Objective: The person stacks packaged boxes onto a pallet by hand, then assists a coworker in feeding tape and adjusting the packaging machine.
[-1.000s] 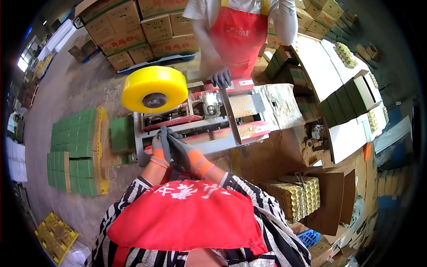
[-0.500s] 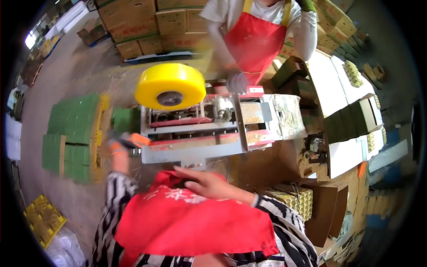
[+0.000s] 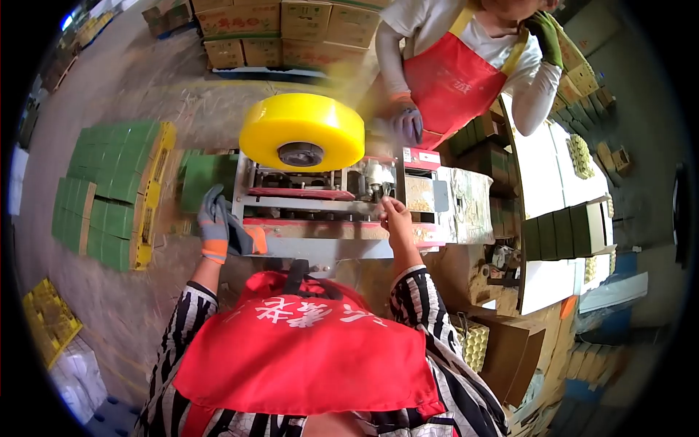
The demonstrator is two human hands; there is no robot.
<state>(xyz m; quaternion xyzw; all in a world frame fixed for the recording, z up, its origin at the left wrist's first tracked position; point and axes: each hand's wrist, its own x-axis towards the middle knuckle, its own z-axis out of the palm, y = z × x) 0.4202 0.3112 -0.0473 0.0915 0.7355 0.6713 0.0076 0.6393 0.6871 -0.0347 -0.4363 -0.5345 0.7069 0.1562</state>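
My left hand [image 3: 212, 222], in a grey work glove with an orange cuff, is at the near left corner of the taping machine [image 3: 313, 247]. It holds a second grey-and-orange glove [image 3: 255, 239], whose cuff hangs toward the machine's edge. My bare right hand [image 3: 396, 221] reaches over the machine's near rail, fingers pinched together beside a metal fitting [image 3: 376, 175]. Whatever is between those fingertips is too small to make out. Above the machine sits a big yellow tape roll [image 3: 302, 131]. A green carton [image 3: 207, 182] lies at the machine's left end.
Across the machine stands a co-worker in a red apron [image 3: 455, 87], one gloved hand [image 3: 406, 120] close to it. Stacked green cartons [image 3: 109, 197] stand on a yellow pallet at left. To the right are a white table [image 3: 542, 280], green cartons [image 3: 564, 231] and an open brown box [image 3: 510, 353].
My right hand has moved from my apron up and forward to the machine. My left hand, blurred earlier, has shifted slightly right. The co-worker appears farther right as the view has turned.
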